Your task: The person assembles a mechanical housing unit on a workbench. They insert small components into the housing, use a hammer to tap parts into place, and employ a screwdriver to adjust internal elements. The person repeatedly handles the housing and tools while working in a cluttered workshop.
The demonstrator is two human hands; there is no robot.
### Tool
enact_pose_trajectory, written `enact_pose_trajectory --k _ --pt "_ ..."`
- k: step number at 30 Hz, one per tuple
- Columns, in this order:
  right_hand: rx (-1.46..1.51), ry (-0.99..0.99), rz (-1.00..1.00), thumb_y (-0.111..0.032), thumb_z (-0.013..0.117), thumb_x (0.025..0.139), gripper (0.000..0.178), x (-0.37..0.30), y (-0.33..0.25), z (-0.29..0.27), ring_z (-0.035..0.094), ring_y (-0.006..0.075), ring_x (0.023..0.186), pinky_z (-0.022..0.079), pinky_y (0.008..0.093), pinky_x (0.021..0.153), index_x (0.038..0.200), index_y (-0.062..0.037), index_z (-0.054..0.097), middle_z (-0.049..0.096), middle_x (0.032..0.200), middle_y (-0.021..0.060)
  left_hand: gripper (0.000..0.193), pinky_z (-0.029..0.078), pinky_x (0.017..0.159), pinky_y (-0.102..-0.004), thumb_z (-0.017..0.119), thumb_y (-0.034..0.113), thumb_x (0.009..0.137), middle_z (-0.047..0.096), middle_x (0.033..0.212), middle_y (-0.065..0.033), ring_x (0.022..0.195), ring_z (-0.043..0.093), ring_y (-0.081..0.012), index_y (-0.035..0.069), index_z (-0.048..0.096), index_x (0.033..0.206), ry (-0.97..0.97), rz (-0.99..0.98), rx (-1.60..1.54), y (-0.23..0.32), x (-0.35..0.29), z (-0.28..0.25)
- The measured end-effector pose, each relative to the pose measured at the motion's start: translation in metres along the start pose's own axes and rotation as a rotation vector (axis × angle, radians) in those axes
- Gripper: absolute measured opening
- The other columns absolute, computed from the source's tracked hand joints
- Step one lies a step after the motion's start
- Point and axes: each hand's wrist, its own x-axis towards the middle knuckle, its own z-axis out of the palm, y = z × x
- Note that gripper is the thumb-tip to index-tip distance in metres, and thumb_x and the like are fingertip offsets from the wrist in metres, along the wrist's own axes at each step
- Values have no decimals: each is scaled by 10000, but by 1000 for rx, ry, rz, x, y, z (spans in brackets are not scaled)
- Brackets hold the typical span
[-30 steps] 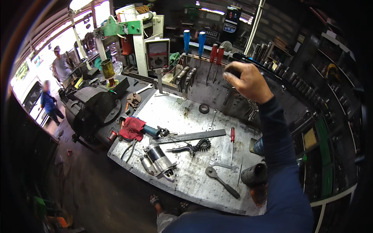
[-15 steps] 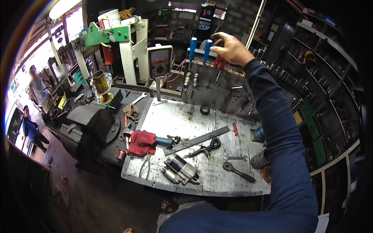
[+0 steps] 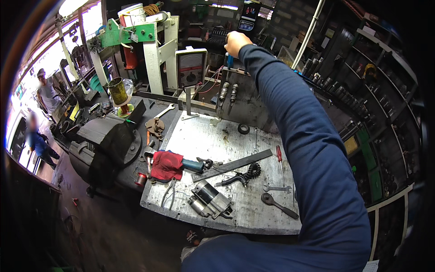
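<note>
My right hand (image 3: pixel 237 44) is stretched out over the tool rack (image 3: pixel 253 93) behind the bench. It is nearest to a blue-handled screwdriver (image 3: pixel 230 61), whose upper end it covers. The fingers mostly point away behind the hand, so their grip is hidden. My left hand is out of view. Below my arm, a starter motor (image 3: pixel 210 198) lies on the metal bench top (image 3: pixel 190 136). Around it are pliers (image 3: pixel 168 194), a red cloth (image 3: pixel 166 166) over a teal-handled tool, a flat metal bar (image 3: pixel 235 165), a black air gun (image 3: pixel 232 180) with coiled hose, and a ratchet (image 3: pixel 278 206).
A red screwdriver (image 3: pixel 279 156) and an open-end wrench (image 3: pixel 277 188) lie towards the bench's right. A large vise (image 3: pixel 104 143) stands left, below a green and white press (image 3: pixel 152 59). Shelves (image 3: pixel 380 77) line the right side. Two people stand at the far left.
My right hand has moved left and farther away, from above the red handles to the blue-handled screwdriver. My forearm now covers more of the rack and the bench's right side.
</note>
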Motion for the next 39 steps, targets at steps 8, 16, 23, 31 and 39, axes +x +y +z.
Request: enact_pose_trajectory --k 8,16,23,31,39 --pt "343 302 -391 -308 790 916 341 -56 14 -190 735 249 737 588 375 706 1010 20 780 767 837 172 354 564 878 -421 650 368 1013 749 1157 -174 1015 722 -288 105 728 1237 -23 -239 -1 -35 -38 52" --pt "979 144 -517 -271 842 880 352 -395 24 -119 718 268 876 553 376 794 1062 12 738 737 944 147 487 608 747 -356 717 262 1000 753 1108 -153 906 760 -247 -52 613 1356 -581 285 211 219 -79 50" --pt "1405 -206 89 -162 827 893 327 -650 22 -73 708 284 992 539 380 882 1147 0 700 722 1048 140 437 571 804 -314 671 267 1042 733 1060 -142 892 722 -181 -61 615 1326 -1056 720 309 385 -286 158" --pt "732 -287 193 -309 887 759 528 -801 168 -133 655 293 1138 459 497 1047 1172 -71 659 691 1086 101 196 502 582 -468 705 205 976 654 730 -209 664 655 -428 36 653 891 -840 1399 1016 351 -393 302" --pt "474 -360 198 -183 683 899 254 -903 309 -103 725 317 1002 540 462 935 1135 -91 689 732 1037 108 283 571 688 -483 764 237 902 725 852 -194 779 719 -397 64 702 1117 -879 1676 1306 335 -507 526"
